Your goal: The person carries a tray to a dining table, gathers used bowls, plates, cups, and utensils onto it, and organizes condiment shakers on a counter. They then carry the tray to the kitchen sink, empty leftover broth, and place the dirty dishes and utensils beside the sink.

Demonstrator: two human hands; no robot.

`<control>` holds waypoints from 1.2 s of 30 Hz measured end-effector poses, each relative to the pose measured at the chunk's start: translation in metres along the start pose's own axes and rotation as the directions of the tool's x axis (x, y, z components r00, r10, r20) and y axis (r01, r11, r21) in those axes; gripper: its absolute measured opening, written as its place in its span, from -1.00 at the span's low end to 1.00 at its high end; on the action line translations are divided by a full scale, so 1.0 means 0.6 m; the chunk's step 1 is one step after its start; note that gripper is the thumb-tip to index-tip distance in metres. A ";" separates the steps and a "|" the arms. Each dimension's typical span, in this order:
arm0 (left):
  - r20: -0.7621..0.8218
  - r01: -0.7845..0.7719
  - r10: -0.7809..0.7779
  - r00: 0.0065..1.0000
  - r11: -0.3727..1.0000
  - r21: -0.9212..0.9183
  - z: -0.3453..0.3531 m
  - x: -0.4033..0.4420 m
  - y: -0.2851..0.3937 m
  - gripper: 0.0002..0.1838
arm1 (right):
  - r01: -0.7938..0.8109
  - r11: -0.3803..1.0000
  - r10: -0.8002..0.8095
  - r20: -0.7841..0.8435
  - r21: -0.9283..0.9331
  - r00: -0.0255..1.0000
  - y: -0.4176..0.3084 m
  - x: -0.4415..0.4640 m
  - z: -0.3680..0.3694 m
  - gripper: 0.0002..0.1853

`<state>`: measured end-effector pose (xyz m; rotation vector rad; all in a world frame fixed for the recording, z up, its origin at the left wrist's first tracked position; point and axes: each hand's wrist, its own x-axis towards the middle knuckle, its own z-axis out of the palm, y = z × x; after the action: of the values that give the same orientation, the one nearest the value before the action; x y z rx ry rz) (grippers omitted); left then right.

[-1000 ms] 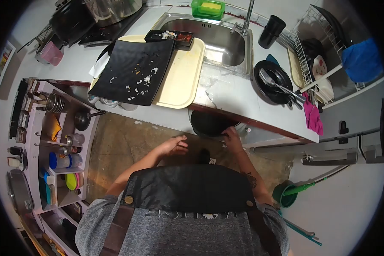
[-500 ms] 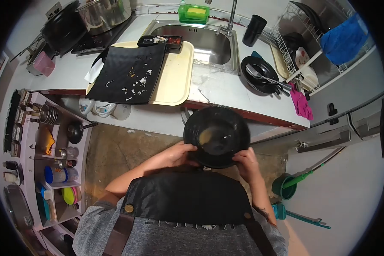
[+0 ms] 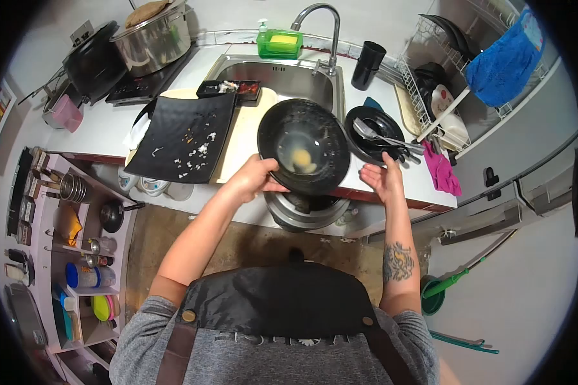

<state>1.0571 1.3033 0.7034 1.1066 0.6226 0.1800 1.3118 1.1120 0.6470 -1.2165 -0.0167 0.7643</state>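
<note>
A black bowl (image 3: 331, 144) with a little cloudy liquid and a pale yellowish bit inside is held up in front of the sink. My left hand (image 3: 258, 176) grips its lower left rim. My right hand (image 3: 383, 178) is off the bowl, fingers apart and palm up, just below a black plate (image 3: 359, 147). A spoon and fork (image 3: 388, 136) lie across that plate. Left of the bowl, a black rectangular plate (image 3: 167, 122) with white food scraps rests on a cream tray (image 3: 244, 122), beside a small black sauce dish (image 3: 245, 96).
Behind the bowl is a steel sink (image 3: 237, 63) with a tap (image 3: 335, 38). A black tumbler (image 3: 368, 66) and a dish rack (image 3: 410, 70) stand right of it. At the left are a steel pot (image 3: 154, 42) and shelves (image 3: 83, 256). Below the counter edge is a round metal-rimmed container (image 3: 295, 218).
The bowl has moved up and forward from near my body to the counter's edge. My right hand has let go of it and shifted right, towards the plate with cutlery.
</note>
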 end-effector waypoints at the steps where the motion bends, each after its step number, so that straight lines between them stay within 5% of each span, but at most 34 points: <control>1: -0.031 -0.009 0.009 0.999 1.000 0.004 0.001 0.008 0.006 -0.69 | -0.058 0.998 0.057 0.024 0.024 0.998 -0.005 0.022 -0.002 -0.59; 6: -0.051 -0.016 0.012 0.999 0.998 -0.068 -0.012 0.055 0.021 -0.57 | -0.041 0.999 0.041 -0.003 0.021 0.999 -0.033 0.070 -0.019 -0.78; 17: 0.024 -0.042 0.043 0.999 0.997 -0.063 0.070 0.142 0.007 -0.32 | -0.008 0.979 0.057 0.234 -0.205 0.971 -0.157 0.041 -0.014 -0.66; 27: 0.381 0.106 -0.017 0.925 0.971 -0.214 0.120 0.183 -0.030 -0.47 | -0.013 0.897 0.103 0.181 -0.441 0.978 -0.164 0.048 -0.031 -0.67; 29: 0.378 0.149 -0.147 0.914 0.989 0.024 0.101 0.176 -0.021 -0.51 | 0.014 0.831 0.086 0.153 -0.557 0.984 -0.171 0.041 -0.029 -0.70; 33: 0.192 -0.230 0.146 0.970 0.806 0.546 -0.025 0.060 0.065 -0.57 | 0.046 0.689 0.012 0.075 -0.723 0.997 -0.175 0.030 -0.011 -0.66; 35: -0.150 -0.193 0.441 0.885 0.640 0.744 -0.117 -0.027 0.122 -0.67 | 0.045 0.639 0.023 0.077 -0.768 0.997 -0.172 0.040 -0.018 -0.63; 36: -0.327 -0.100 0.477 0.816 0.673 0.733 -0.170 -0.065 0.139 -0.65 | 0.089 0.583 -0.066 0.061 -0.807 0.996 -0.165 0.051 -0.027 -0.65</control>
<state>0.9825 1.4036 0.7607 1.9392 1.0148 0.5750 1.3927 1.1016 0.7128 -2.0773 -0.4970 0.7032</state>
